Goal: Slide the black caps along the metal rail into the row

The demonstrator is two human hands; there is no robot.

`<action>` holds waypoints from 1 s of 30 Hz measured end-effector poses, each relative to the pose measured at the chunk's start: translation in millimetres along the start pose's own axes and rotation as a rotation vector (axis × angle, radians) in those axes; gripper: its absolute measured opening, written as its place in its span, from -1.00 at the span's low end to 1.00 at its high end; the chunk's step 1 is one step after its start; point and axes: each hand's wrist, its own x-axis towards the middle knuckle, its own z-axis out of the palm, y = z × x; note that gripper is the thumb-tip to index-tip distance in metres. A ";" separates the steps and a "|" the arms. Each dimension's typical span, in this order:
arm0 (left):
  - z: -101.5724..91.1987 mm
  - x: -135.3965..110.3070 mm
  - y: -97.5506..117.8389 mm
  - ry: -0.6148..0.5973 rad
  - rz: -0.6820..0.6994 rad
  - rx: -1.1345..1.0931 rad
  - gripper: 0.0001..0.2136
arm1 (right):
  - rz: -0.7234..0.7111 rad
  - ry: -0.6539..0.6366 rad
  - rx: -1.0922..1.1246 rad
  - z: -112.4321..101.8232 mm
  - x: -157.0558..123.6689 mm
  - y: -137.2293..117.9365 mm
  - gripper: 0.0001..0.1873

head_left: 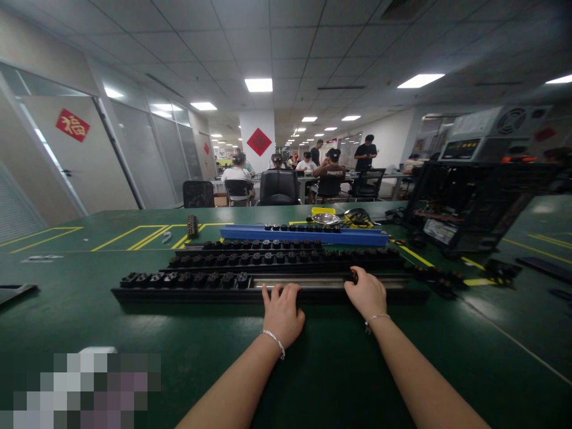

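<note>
A long black rail (pixel 187 294) lies crosswise on the green table in front of me. Square black parts (pixel 201 279) sit in a row along its left half; a bare silvery channel (pixel 313 281) shows to their right. My left hand (pixel 284 313) is closed over the rail's near edge, fingertips on the channel and thumb on the near side. Farther right, my right hand (pixel 369 293) pinches a small black part (pixel 354 277) at the channel. The fingers mostly hide that part, so its exact kind is unclear.
Behind are more black rails with parts (pixel 286 258) and a blue rail (pixel 304 236). A metal dish (pixel 326 219) and a yellow tray (pixel 323 211) stand farther back. An opened computer case (pixel 451 208) is at right. Loose black parts (pixel 440 280) lie beyond the rail's right end. Several people sit or stand beyond.
</note>
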 end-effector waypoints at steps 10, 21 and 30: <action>0.7 -0.5 -0.4 0.010 0.008 0.016 -0.56 | 0.015 0.011 -0.027 -2.4 1.1 3.7 -0.49; -0.2 -0.1 0.3 -0.016 -0.006 0.032 -0.55 | 0.020 0.023 -0.034 -1.6 2.2 6.9 -0.50; 0.0 0.1 -0.3 -0.020 -0.002 0.039 -0.55 | 0.016 0.022 -0.042 -1.8 3.0 10.0 -0.50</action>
